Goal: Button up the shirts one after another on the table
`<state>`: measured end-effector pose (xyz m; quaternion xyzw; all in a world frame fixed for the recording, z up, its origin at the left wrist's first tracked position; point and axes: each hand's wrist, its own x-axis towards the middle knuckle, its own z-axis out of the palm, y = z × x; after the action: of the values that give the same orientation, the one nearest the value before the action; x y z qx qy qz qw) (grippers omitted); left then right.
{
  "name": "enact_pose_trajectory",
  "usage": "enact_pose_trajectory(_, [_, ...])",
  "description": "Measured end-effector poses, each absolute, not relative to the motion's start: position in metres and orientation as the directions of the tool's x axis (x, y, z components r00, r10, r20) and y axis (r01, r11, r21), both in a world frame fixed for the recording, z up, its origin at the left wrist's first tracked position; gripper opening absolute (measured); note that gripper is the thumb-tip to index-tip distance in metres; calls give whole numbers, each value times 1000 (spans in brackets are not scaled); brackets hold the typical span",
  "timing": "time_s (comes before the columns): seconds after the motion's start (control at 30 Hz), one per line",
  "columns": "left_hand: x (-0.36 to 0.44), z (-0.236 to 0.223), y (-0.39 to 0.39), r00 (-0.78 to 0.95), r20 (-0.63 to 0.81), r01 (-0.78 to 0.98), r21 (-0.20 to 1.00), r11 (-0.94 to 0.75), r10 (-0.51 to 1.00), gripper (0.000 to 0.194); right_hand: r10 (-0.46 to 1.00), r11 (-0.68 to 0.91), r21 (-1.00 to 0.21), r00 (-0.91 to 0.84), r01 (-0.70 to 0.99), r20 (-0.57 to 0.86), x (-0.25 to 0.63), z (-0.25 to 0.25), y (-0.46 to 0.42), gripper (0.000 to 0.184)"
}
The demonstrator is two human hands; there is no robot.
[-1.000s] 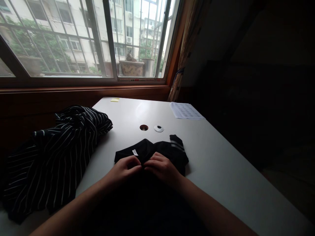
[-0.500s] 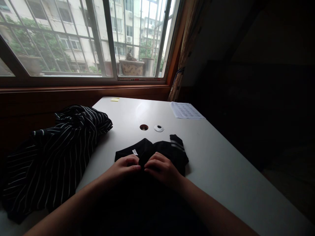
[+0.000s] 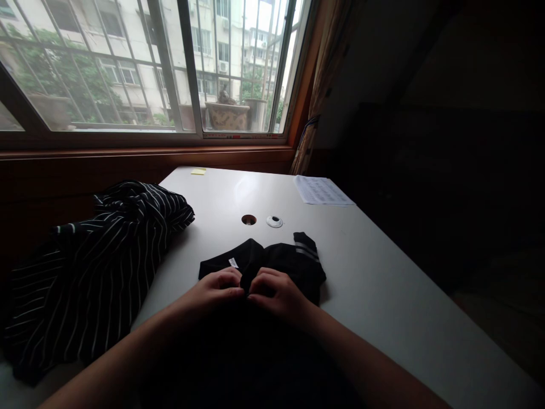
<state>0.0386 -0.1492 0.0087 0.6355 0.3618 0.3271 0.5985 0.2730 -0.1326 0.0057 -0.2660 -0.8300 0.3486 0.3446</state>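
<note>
A black garment [image 3: 289, 258] lies bunched on the white table, with a small white label on its left part and pale stripes on a piece at its right. My left hand [image 3: 223, 284] pinches the garment's near edge between thumb and fingers. Close beside it, my right hand [image 3: 275, 289] grips the same edge, the two thumbs almost meeting. The near part of the cloth is too dark to make out.
A black-and-white striped garment [image 3: 123, 255] is heaped at the table's left. Further back are a round hole [image 3: 249, 220], its white cover [image 3: 275, 221], a yellow sticky note [image 3: 198, 171] and printed sheets [image 3: 323, 190]. A barred window [image 3: 149, 68] stands behind the white table [image 3: 383, 284].
My right hand's fingers have curled down slightly, its thumb shifting a little toward the left hand. My left hand stays almost still, and the garment keeps its shape.
</note>
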Motion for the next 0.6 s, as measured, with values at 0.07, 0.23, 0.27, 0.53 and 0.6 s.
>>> enact_pose_trajectory(0.07, [39,9,-149,535,-20,59,998,-14,844,20,698,564,-806,-626,181,348,272,7,-132,8])
enact_pose_trajectory(0.23, [38,10,-149,533,-2,68,997,-40,846,23,739,479,-863,-604,161,298,273,11,-131,10])
enact_pose_trajectory(0.27, [38,10,-149,529,10,77,995,-59,849,24,746,469,-868,-599,163,291,273,12,-131,10])
enact_pose_trajectory(0.53, [42,11,-151,458,61,169,973,-155,887,23,804,435,-865,-541,251,248,273,9,-130,13])
enact_pose_trajectory(0.6, [44,12,-152,448,67,189,968,-167,891,23,806,443,-856,-537,267,249,272,8,-130,12])
